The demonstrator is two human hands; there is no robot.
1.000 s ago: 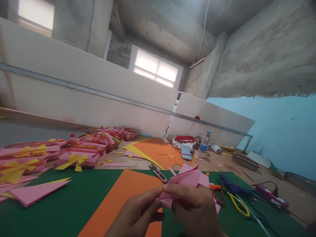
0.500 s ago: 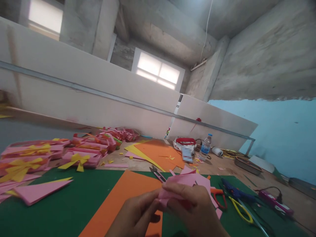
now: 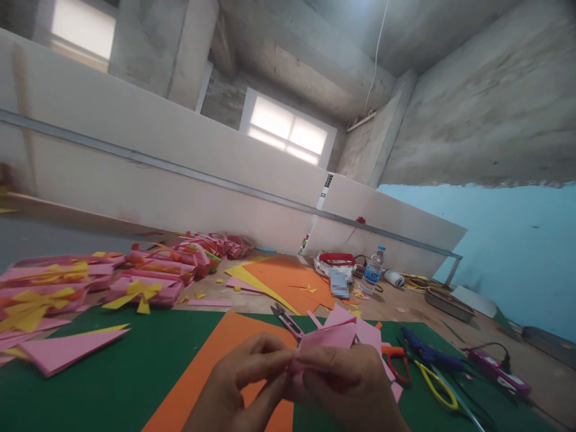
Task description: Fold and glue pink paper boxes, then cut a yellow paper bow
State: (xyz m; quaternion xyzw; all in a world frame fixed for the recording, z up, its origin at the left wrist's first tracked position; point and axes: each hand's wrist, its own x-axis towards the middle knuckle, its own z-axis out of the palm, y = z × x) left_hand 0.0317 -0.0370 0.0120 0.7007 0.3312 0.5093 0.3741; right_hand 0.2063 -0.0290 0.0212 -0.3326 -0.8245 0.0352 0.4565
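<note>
A folded piece of pink paper [image 3: 330, 336] is held up between both hands at the lower middle. My left hand [image 3: 243, 378] pinches its left edge with thumb and fingertips. My right hand [image 3: 353, 381] grips it from the right, fingers wrapped over the front, covering much of the fold. Beneath the hands lie an orange sheet [image 3: 198, 372] and a green mat [image 3: 94, 384]. Just behind the paper are thread snips [image 3: 288, 321] and loose pink pieces [image 3: 371, 336]. Scissors with orange handles [image 3: 398, 363] rest right of my right hand.
Pink paper bags with yellow bows [image 3: 144, 291] stand at the left, near a folded pink sheet [image 3: 72, 351]. Orange sheets [image 3: 283, 276] and a water bottle [image 3: 373, 270] are farther back. Yellow-handled scissors [image 3: 436, 387], a blue glue gun [image 3: 427, 348] and a purple power strip [image 3: 499, 372] lie right.
My left hand's fingers have moved slightly up and closer to my right thumb at the paper's edge. The pink paper has tilted a little between the hands.
</note>
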